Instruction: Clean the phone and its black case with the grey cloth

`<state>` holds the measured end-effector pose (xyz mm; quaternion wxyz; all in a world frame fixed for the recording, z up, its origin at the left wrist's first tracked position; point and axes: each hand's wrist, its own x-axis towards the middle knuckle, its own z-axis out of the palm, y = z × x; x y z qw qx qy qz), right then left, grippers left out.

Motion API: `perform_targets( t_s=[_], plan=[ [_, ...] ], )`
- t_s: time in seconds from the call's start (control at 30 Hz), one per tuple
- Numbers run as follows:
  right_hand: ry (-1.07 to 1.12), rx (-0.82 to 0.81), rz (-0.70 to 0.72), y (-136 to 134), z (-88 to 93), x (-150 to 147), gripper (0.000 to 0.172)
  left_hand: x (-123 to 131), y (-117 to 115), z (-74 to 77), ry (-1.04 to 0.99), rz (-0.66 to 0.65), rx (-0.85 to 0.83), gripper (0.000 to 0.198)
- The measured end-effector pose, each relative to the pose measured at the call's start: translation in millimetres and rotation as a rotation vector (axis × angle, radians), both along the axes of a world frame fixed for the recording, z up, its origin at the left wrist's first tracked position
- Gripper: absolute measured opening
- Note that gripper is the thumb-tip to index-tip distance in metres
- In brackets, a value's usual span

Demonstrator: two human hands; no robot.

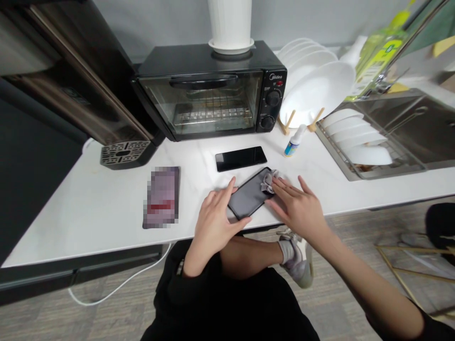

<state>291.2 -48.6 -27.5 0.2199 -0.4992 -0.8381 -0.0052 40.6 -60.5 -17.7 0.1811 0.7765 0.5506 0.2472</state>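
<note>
A dark phone (249,196) lies tilted on the near edge of the white counter (92,208), close to the person. The left hand (213,222) steadies this phone at its near left end: the thumb touches the near corner and the fingers lie along the far left side, loosely curved, not pinching. The right hand (296,208) is at the right of the phone, with flat and slightly spread fingers. Its fingertips press a small grey cloth (268,181) onto the far right end of the phone.

A little farther on the counter, a second black phone (241,158) lies flat, apart from the first one. To the left there is a third flat device (162,196), whose face is blurred. To the right of the second phone, a small spray bottle (294,142) with a white top stands slightly leaning.

At the far side stands a black toaster oven (213,94) with a white pot (230,23) on top of it. At the right of the oven, white plates (316,85) stand in a wooden rack, and more white dishes (359,139) lie in a metal tray near the sink (419,123). A dark machine (71,76) is at the far left.
</note>
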Motion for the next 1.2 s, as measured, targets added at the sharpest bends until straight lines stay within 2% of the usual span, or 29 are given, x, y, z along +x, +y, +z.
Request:
perform_targets(
  t_s=[0.07,0.13,0.27,0.33,0.43,0.5,0.57,0.63,0.73,0.87,0.93,1.0,1.07,1.2],
  plan=[
    [0.002,0.004,-0.042,6,-1.6,-5,0.054,0,1,-0.2,0.007,-0.006,0.003,0.102],
    [0.042,-0.018,-0.025,3,-2.8,-25,0.061,-1,2,-1.2,-0.003,-0.020,-0.001,0.101],
    [0.156,-0.113,0.190,-20,-1.1,-72,0.069,-4,2,-2.7,-0.034,-0.043,-0.024,0.101],
    [0.185,-0.150,0.276,-29,1.2,-77,0.070,-4,1,-2.6,-0.029,-0.028,-0.026,0.103],
    [0.146,-0.157,0.265,-27,3.4,-53,0.053,-2,0,-2.3,0.000,-0.019,-0.009,0.102],
    [0.083,-0.113,0.180,-16,3.1,-25,0.045,-1,0,-2.1,0.018,-0.024,0.006,0.102],
    [0.032,-0.037,0.060,-3,1.2,-3,0.042,0,1,-1.8,0.028,-0.029,0.008,0.102],
    [0.015,0.013,-0.028,6,-1.5,3,0.046,0,2,-1.2,0.031,-0.035,0.010,0.102],
    [0.061,0.001,-0.023,5,-4.5,-22,0.057,1,3,-1.0,0.016,-0.038,0.012,0.103],
    [0.169,-0.115,0.179,-20,-2.2,-72,0.062,0,2,-3.8,0.005,-0.030,0.011,0.098],
    [0.199,-0.153,0.260,-31,-0.3,-79,0.065,0,1,-5.2,0.015,-0.018,0.005,0.099],
    [0.192,-0.160,0.272,-33,0.6,-68,0.057,1,0,-5.3,0.035,-0.007,0.000,0.101],
    [0.138,-0.145,0.238,-26,0.3,-43,0.044,2,-1,-4.6,0.057,-0.014,0.000,0.102],
    [0.012,-0.017,0.028,1,-1.6,1,0.043,3,-1,-3.1,0.083,-0.015,0.012,0.102]
  ],
)
